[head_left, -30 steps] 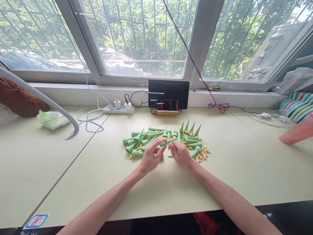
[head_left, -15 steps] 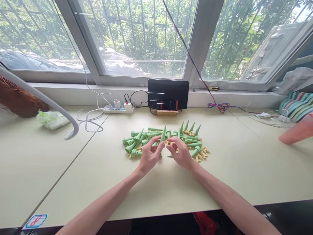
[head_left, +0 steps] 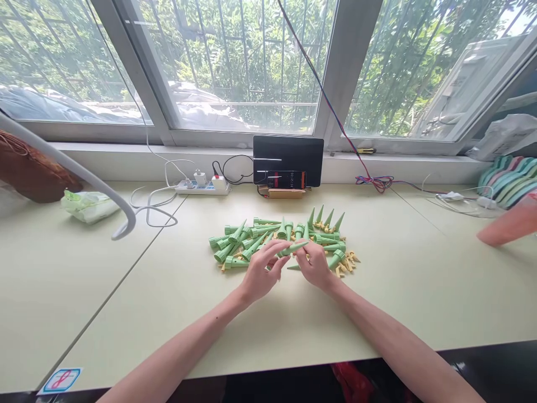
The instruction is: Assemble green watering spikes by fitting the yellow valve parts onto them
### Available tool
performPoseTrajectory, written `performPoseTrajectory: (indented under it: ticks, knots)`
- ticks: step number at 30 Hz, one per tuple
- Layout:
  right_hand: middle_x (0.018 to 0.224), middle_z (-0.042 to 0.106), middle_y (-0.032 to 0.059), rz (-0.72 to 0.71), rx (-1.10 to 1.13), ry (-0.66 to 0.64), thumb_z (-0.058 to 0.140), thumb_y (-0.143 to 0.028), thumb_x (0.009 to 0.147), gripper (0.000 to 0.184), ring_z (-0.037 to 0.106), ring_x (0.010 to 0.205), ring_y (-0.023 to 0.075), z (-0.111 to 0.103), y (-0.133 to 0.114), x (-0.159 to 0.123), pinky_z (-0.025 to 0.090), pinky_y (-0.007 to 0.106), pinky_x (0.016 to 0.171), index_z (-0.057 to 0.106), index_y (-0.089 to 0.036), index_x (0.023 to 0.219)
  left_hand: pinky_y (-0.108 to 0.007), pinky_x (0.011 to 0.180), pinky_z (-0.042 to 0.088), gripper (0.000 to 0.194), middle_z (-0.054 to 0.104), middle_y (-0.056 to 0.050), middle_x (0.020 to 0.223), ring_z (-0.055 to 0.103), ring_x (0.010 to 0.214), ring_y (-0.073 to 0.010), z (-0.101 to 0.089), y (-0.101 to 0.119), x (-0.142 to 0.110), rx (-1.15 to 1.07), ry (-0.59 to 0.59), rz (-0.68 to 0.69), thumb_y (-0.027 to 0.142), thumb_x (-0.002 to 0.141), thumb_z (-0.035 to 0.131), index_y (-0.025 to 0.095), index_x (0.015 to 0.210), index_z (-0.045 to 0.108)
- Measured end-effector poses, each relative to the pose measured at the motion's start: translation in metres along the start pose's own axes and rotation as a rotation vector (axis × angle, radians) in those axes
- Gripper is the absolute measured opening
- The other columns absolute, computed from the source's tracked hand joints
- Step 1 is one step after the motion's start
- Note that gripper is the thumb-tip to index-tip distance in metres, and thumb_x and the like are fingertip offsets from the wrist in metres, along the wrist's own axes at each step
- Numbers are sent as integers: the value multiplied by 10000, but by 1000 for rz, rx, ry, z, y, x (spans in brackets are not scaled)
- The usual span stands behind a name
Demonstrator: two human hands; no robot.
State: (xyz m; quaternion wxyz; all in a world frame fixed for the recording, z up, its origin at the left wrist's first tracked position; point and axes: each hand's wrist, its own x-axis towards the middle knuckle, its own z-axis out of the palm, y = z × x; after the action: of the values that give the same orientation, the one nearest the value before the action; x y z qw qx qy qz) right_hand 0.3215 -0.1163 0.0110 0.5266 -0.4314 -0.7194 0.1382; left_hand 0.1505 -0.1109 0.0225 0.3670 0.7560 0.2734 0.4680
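A green plant watering spike [head_left: 293,248] lies nearly level between my hands, its pointed end toward the right. My left hand [head_left: 264,270] is closed on its wider end. Close beside it, my right hand [head_left: 314,265] has its fingers bent together near the spike, under its tip; what they pinch is hidden. Around and behind the hands lie several more green spikes [head_left: 235,262], some on their sides and some pointing up. Small yellow valve pieces [head_left: 348,263] are heaped to the right of my right hand.
A phone [head_left: 287,179] showing a timer leans on a dark tablet [head_left: 288,151] at the back. A power strip [head_left: 203,186] with white cables is to its left. A white curved arm [head_left: 104,193] crosses the left side. A pinkish tapered object [head_left: 509,226] lies at right.
The spike in my left hand has tipped from upright to nearly level, its point now toward the right. My right hand's fingers have come closer to it.
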Motion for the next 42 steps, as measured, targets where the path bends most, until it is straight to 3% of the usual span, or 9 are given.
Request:
performPoseTrajectory:
  ticks: [7, 12, 15, 25, 29, 35, 37, 39, 42]
  knots:
    - [578, 450, -30, 44, 6, -1, 400, -285, 995, 341, 402, 508, 112, 1, -2, 3, 331, 242, 506, 447, -205, 667, -170, 416, 477, 230, 622, -64, 1090, 511, 457, -17, 0, 5, 1, 29, 44, -91, 297, 940, 553, 224, 1153, 601]
    - [791, 611, 14, 99, 74, -10, 494, -331, 975, 171, 496, 512, 103, -1, -12, 5, 409, 241, 504, 576, -185, 1007, -192, 384, 472, 300, 618, -71, 1086, 525, 421, -30, -2, 10, 4, -65, 124, -255, 386, 908, 596, 208, 1150, 582]
    - [906, 633, 47, 49, 53, -22, 535, -327, 962, 178, 534, 567, 113, -1, -12, 5, 440, 244, 515, 580, -192, 1069, -197, 365, 460, 342, 595, -68, 1074, 529, 411, -33, -2, 10, 4, -112, 175, -318, 429, 898, 602, 201, 1152, 575]
    - [817, 603, 38, 6, 35, -66, 462, -329, 1003, 190, 531, 650, 141, -1, -2, 3, 444, 266, 605, 581, -197, 938, -200, 366, 459, 351, 606, -46, 1003, 523, 415, -37, -4, 11, 4, -131, 136, -317, 421, 878, 631, 207, 1154, 588]
    - [622, 487, -19, 45, 74, -137, 387, -348, 1024, 334, 440, 539, 121, -1, -2, 2, 378, 256, 551, 505, -203, 747, -205, 408, 485, 336, 638, 2, 764, 562, 420, -77, -5, 13, 5, -130, 66, -292, 393, 886, 624, 202, 1161, 588]
    - [562, 431, -43, 123, 147, -176, 364, -370, 1026, 370, 390, 480, 109, 1, -3, 0, 344, 250, 508, 458, -208, 707, -204, 410, 478, 330, 547, 59, 540, 568, 412, -106, -4, 14, 5, -131, 40, -289, 392, 909, 591, 188, 1167, 566]
    - [581, 441, -38, 117, 129, -162, 370, -378, 1023, 373, 398, 494, 109, 1, -4, 1, 349, 251, 516, 467, -205, 707, -203, 413, 478, 315, 590, 40, 604, 562, 414, -96, -4, 13, 5, -129, 44, -286, 395, 907, 595, 198, 1151, 565]
    - [595, 454, -33, 113, 114, -142, 375, -381, 1020, 367, 412, 509, 111, 0, -6, 2, 357, 249, 521, 479, -203, 717, -207, 402, 478, 319, 669, -25, 845, 554, 417, -72, -3, 13, 5, -124, 67, -291, 413, 896, 606, 207, 1137, 570]
    - [653, 517, -21, 117, 116, -112, 419, -375, 1006, 272, 472, 535, 114, -1, -9, 4, 390, 244, 530, 542, -191, 847, -214, 380, 474, 368, 629, -94, 1126, 540, 416, -46, -2, 13, 6, -120, 125, -330, 453, 883, 613, 201, 1149, 577]
